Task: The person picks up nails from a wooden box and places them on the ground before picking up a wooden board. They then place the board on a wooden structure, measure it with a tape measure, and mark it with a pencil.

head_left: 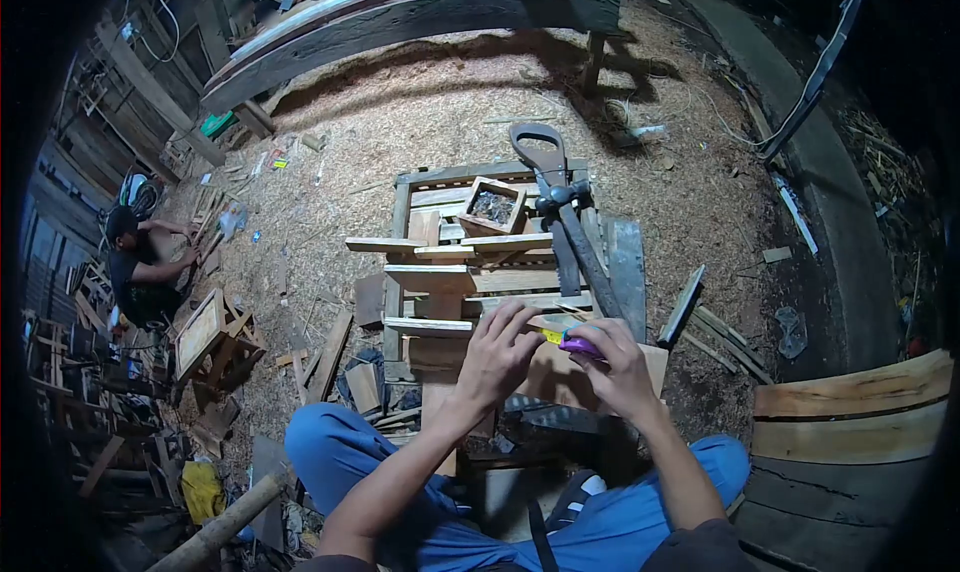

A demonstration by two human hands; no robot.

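My right hand is closed around a small purple tape measure, with a short length of yellow tape pulled out of it. My left hand pinches the end of that yellow tape, fingers bent. Both hands hover over a wooden board resting above my knees. Just beyond lies a low frame of wooden slats on the sawdust floor. A small wooden box with dark contents sits on the slats. Large black tongs lie across the frame's right side.
Sawdust covers the ground. Another person sits at the far left beside a wooden frame. Long dark beams cross the top. Curved planks are stacked at the right. Scrap wood lies at the lower left.
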